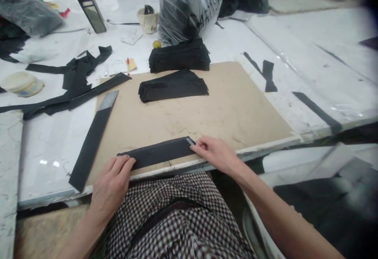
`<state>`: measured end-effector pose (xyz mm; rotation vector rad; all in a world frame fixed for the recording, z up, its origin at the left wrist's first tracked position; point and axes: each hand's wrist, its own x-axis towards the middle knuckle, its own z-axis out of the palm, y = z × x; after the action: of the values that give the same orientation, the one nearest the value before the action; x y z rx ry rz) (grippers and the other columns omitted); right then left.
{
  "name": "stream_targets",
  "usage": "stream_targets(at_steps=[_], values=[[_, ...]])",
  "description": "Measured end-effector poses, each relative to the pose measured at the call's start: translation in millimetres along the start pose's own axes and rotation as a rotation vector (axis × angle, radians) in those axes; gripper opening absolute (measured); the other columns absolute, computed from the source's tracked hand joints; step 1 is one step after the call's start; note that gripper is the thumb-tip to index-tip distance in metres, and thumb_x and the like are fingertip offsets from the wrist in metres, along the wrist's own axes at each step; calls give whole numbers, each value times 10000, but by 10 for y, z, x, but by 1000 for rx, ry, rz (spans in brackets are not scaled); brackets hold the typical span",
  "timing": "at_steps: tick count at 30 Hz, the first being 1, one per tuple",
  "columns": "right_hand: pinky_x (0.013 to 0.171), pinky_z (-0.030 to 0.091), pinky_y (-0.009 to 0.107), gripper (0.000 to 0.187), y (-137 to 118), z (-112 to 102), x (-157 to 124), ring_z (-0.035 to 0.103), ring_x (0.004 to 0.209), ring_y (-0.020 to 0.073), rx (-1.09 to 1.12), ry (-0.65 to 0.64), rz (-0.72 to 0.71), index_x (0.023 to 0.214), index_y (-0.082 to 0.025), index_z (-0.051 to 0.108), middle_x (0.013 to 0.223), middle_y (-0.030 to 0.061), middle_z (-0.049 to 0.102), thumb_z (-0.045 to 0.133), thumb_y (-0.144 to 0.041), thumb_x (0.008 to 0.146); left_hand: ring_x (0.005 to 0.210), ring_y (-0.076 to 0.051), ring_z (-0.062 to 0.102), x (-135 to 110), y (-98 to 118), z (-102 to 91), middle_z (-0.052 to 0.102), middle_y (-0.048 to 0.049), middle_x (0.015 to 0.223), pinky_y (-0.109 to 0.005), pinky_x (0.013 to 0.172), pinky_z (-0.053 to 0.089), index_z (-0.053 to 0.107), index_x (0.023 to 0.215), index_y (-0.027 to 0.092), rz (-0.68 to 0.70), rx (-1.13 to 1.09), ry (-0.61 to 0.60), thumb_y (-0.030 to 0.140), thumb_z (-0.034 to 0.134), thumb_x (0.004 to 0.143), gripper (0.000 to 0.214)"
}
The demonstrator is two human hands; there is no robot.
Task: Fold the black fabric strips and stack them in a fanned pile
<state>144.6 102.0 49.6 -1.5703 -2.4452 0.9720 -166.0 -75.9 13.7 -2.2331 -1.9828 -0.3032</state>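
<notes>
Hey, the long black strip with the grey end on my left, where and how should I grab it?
Probably pinch the near, black end of the grey-ended strip with your left hand, coming from your own side. The strip lies flat and slanted, with that end close to the table's front edge; the grey end points away.

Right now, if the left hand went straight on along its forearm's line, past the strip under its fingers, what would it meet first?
The left hand would probably meet the nearer black stack, beyond bare board; heading and height are unclear.
</notes>
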Motion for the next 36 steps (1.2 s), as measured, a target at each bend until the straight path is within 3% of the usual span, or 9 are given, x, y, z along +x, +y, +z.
stream_targets(at_steps=[27, 32, 36], values=[[600, 296, 272, 311, -57, 52, 11, 547, 658, 152, -52, 32, 69, 705, -221, 597, 691, -16, 635, 577, -464, 899, 1039, -229, 587, 19, 45, -38, 658, -78, 1125, -380, 982, 491, 628, 1166, 172, -26, -25, 44, 95, 503, 941, 268], [590, 298, 272, 323, -55, 50, 15, 548, 657, 156, -62, 16, 83, 712, -224, 602, 683, -19, 628, 576, -484, 903, 1073, -259, 591, 71, 219, -170, 660, -111, 1171, -434, 976, 496, 616, 1217, 160, -40, 2, -9, 133, 521, 943, 291], [579, 293, 276, 320, -58, 55, 20, 547, 654, 161, -73, 3, 99, 725, -224, 605, 681, -15, 628, 580, -490, 902, 1156, -260, 572, 149, 445, -179, 651, -116, 1240, -445, 1024, 474, 590, 1274, 160, 52, -102, 22, 125, 522, 948, 335]])
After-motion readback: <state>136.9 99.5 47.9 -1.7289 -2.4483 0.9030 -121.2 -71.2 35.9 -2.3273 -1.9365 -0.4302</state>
